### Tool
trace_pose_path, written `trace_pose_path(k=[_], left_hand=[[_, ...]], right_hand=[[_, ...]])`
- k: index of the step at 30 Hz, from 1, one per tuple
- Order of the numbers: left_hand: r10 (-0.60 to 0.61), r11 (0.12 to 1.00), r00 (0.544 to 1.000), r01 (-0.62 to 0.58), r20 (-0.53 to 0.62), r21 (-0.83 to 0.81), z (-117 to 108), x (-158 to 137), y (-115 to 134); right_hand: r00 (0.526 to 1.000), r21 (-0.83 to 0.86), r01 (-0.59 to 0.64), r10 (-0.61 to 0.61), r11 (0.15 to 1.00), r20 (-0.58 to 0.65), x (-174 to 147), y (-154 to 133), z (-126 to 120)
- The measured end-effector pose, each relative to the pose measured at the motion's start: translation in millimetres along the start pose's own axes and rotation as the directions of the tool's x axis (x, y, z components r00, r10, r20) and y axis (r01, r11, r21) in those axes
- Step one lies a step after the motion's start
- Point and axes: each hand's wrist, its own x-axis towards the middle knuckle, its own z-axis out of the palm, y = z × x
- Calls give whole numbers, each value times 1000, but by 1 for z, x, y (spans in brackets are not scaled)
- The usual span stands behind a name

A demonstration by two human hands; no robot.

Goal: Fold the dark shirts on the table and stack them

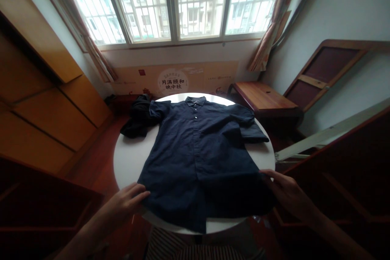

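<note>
A dark blue button-up shirt (195, 150) lies spread front side up on a round white table (128, 162), its collar at the far edge. The hem hangs toward me, over the table's near edge. At the lower left side of the shirt, my left hand (132, 196) pinches the cloth between thumb and fingers. My right hand (282, 187) grips the opposite side near the hem. The shirt's right-hand sleeve lies folded over on the table, and the other reaches toward a dark bundle of cloth (140, 115).
A low wooden cabinet (265, 95) stands beyond the table at the right. Orange wooden cupboards (55, 118) line the left. Behind the table are a printed cardboard panel (195, 77) and a barred window (176, 4). Dark wooden furniture flanks me on both sides.
</note>
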Motion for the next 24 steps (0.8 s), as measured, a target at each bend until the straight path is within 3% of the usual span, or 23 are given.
trace_pose_path(k=[4, 9, 12, 16, 19, 24], left_hand=[[-39, 999, 998, 40, -39, 15, 0, -10, -3], [-24, 999, 989, 28, -144, 22, -3, -14, -3], [-80, 995, 982, 88, -171, 38, 1, -14, -5], [-317, 943, 935, 328, -157, 48, 10, -18, -5], [-460, 888, 881, 458, -107, -43, 14, -19, -3], [-539, 805, 842, 526, 33, -274, 5, -11, -5]], right_hand=[[979, -89, 126, -109, 988, 171, -6, 11, 0], [946, -45, 107, -88, 993, 312, -19, 16, -3], [962, -84, 114, -89, 990, 258, -27, 18, 2], [983, -144, 116, -92, 983, 159, -37, 25, 9], [997, -97, 33, -26, 995, 76, -37, 33, 6], [994, 15, -108, 107, 994, 25, -20, 35, -16]])
